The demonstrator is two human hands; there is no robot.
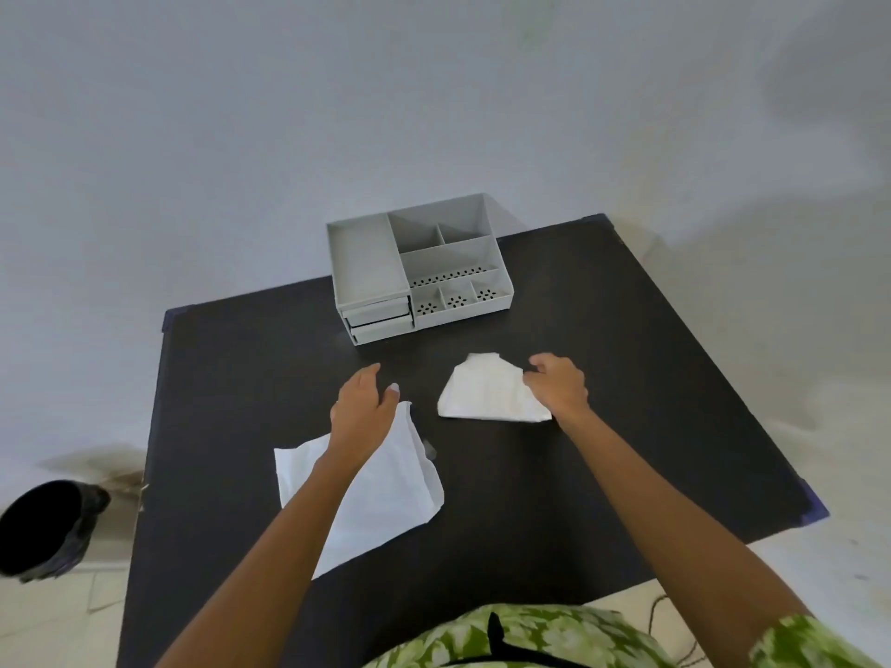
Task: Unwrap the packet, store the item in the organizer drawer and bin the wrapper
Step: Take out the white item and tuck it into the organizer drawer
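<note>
On the dark table (627,378) lie two white pieces. A flat, torn white wrapper (390,489) is spread near the front left, partly under my left forearm. A smaller folded white item (487,390) lies in the middle. My right hand (559,383) pinches its right edge with curled fingers. My left hand (364,409) hovers over the wrapper's far corner, fingers apart and holding nothing. The grey organizer (419,267) stands at the table's far edge, with two shut drawers (381,320) at its front left.
A black bin (46,527) stands on the floor to the left of the table. The organizer's top holds several open compartments, some with perforated floors. A pale wall rises behind the table. A thin cable lies on the floor at the lower right.
</note>
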